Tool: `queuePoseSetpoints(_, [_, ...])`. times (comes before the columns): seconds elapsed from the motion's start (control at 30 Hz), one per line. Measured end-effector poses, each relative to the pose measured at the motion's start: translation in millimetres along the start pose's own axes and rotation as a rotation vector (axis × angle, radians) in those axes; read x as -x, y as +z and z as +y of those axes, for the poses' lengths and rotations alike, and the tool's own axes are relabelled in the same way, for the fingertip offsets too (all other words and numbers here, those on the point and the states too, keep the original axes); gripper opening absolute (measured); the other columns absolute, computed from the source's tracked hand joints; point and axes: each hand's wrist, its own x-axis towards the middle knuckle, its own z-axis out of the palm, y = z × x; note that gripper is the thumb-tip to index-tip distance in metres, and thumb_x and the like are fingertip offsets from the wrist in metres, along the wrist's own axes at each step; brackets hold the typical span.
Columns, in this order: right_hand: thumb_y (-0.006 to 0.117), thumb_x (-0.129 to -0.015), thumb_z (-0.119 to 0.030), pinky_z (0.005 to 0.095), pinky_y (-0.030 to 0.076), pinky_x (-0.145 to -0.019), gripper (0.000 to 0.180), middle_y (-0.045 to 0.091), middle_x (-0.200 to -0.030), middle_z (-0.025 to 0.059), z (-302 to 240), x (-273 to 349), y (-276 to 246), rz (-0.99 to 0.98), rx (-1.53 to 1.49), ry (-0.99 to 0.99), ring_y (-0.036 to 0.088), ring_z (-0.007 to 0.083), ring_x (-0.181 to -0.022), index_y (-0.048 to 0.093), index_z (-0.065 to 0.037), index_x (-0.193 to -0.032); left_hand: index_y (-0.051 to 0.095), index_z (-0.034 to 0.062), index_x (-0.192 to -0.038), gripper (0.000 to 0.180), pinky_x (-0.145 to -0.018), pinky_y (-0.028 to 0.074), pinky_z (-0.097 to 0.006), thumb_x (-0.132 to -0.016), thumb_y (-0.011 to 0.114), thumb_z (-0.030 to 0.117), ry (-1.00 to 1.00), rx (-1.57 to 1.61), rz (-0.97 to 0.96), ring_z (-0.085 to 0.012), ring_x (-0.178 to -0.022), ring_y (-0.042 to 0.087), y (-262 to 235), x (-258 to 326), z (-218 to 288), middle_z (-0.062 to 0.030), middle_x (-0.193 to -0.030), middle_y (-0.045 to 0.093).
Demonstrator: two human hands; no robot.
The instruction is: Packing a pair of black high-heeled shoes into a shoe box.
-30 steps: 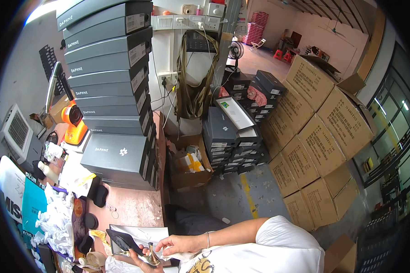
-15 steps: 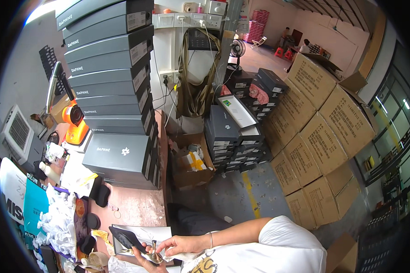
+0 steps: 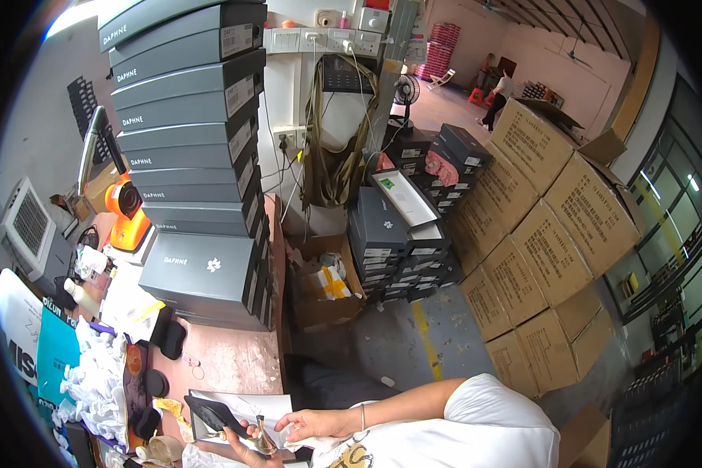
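Observation:
At the lower middle, my left hand (image 3: 251, 451) is closed around a high-heeled shoe (image 3: 210, 413), tilted with its black sole up and its slim, shiny heel standing near my fingers. My right hand (image 3: 313, 425) is just right of the heel, fingers loosely bent and apart, with a small gap to the shoe. Something whitish shows under its fingertips; I cannot tell what it is. Beneath the shoe is an open shoebox (image 3: 277, 403) with a pale inside, partly hidden by my hands.
A tall stack of dark grey shoeboxes (image 3: 199, 269) stands on the pink table (image 3: 242, 355). Crumpled white paper (image 3: 93, 370) and an orange device (image 3: 129, 226) are at the left. Beyond are a floor carton (image 3: 327, 273), more shoeboxes (image 3: 378, 222), large cartons (image 3: 554, 242) and distant people.
My right hand has drawn back from the heel, slightly to the right. The shoe has shifted a little left in my left hand. In the background, a person now stands upright.

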Motion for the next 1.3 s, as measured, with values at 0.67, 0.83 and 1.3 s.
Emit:
queuePoseSetpoints(0.67, [0.061, -0.092, -0.020, 0.0182, 0.047, -0.072, 0.050, 0.056, -0.107, -0.0013, 0, -8, -6, -0.088, -0.290, -0.021, 0.053, 0.0036, -0.092, 0.040, -0.008, -0.136, 0.055, 0.0109, -0.090, 0.040, -0.058, 0.044, -0.014, -0.081, 0.067, 0.048, 0.067, -0.028, -0.032, -0.0040, -0.063, 0.053, 16, 6, -9, 0.0030, -0.070, 0.053])
queuePoseSetpoints(0.83, [0.061, -0.092, -0.020, 0.0183, 0.048, -0.069, 0.048, 0.057, -0.110, -0.0007, 2, -8, -5, -0.141, -0.299, -0.048, 0.054, 0.0042, -0.090, 0.042, -0.006, -0.134, 0.055, 0.0037, -0.092, 0.044, -0.051, 0.049, -0.027, -0.083, 0.064, 0.046, 0.003, -0.049, 0.066, -0.0193, -0.056, 0.053, 11, -1, -9, -0.0069, -0.068, 0.053])
queuePoseSetpoints(1.3, [0.061, -0.089, -0.013, 0.0258, 0.043, -0.082, 0.023, 0.060, -0.099, 0.0050, -30, -4, 12, -0.070, 0.370, -0.275, 0.055, 0.0132, -0.093, 0.062, 0.000, -0.108, 0.056, 0.0024, -0.103, 0.051, -0.062, 0.053, -0.032, -0.085, 0.059, 0.050, 0.051, -0.393, -0.182, -0.0208, -0.076, 0.061, -41, 5, -11, -0.0097, -0.080, 0.060])
